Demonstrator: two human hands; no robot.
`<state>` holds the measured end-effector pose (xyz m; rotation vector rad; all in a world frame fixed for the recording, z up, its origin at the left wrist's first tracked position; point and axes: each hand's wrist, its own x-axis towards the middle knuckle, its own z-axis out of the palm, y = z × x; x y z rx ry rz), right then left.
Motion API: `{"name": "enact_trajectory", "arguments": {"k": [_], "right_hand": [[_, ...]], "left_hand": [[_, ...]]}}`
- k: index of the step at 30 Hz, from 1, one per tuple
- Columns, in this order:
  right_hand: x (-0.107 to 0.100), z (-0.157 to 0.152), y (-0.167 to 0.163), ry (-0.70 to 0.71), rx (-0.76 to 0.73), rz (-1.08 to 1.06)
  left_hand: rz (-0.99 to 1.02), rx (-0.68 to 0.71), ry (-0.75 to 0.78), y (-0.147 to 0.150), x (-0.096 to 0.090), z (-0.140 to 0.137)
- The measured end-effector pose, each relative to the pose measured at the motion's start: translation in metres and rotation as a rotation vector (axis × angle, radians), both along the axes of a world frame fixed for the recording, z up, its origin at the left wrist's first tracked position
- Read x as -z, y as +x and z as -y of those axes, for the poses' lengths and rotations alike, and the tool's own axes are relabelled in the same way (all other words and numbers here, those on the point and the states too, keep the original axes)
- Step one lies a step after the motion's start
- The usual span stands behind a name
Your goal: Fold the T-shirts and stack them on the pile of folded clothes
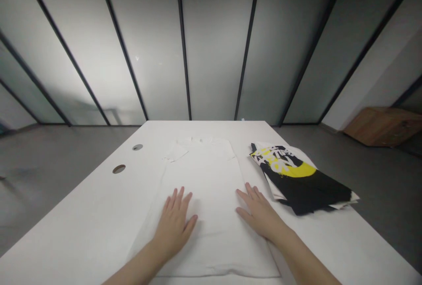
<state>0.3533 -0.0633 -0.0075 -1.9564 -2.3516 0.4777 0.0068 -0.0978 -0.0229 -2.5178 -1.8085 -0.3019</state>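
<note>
Two grips are spreading their fingers: my left grip (173,225) is hovering over or resting on the white shirt (211,173), I cannot tell which, at its eight o'clock; my right grip (260,214), at its three. The shirt is lying flat on the counter (89,219), a printed cloth pile (310,190) sitting between its two and three o'clock.

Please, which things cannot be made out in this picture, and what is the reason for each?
All in the head view:
Palms of the left hand and right hand: turned down, hidden by the hands' own backs.
Underside of the white shirt: hidden by its upper side.
Lower layers of the cloth pile: mostly covered by its top layer.
Space behind the frosted panels: blurred by them.
Near edge of the table: cut off by the picture's bottom.
</note>
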Motion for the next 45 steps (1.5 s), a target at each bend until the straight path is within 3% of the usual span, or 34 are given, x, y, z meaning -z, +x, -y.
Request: {"name": "enact_trajectory", "arguments": {"k": [3,6,12,17,26,32,36,38,40,45], "right_hand": [[-0.004,0.001,-0.002,-0.001,0.003,-0.029],[-0.017,0.007,-0.005,0.009,-0.102,-0.141],[-0.032,0.027,-0.029,-0.111,-0.466,-0.327],[-0.026,0.032,-0.031,-0.182,-0.612,-0.268],[-0.050,0.032,-0.012,-0.227,-0.297,-0.172],[-0.050,0.020,0.001,-0.158,-0.091,-0.091],[-0.049,0.016,0.012,-0.126,0.034,-0.013],[-0.049,0.016,0.014,-0.124,0.090,0.005],[-0.050,0.017,0.015,-0.166,0.137,0.007],[-0.048,0.018,0.014,-0.225,0.111,-0.040]], "left_hand": [[0.027,0.267,-0.089,0.028,-0.010,0.012],[0.011,0.405,-0.253,0.039,-0.018,0.020],[-0.030,0.372,-0.437,0.044,-0.037,0.019],[0.007,0.359,-0.381,0.047,-0.033,0.019],[0.043,0.383,-0.373,0.060,-0.040,0.026],[-0.061,0.825,-0.447,0.079,-0.041,0.025],[-0.033,0.985,-0.510,0.096,-0.050,0.014],[0.061,0.958,-0.523,0.109,-0.057,0.002],[0.162,0.839,-0.476,0.125,-0.064,-0.016],[0.316,0.343,-0.312,0.175,-0.073,-0.087]]}}
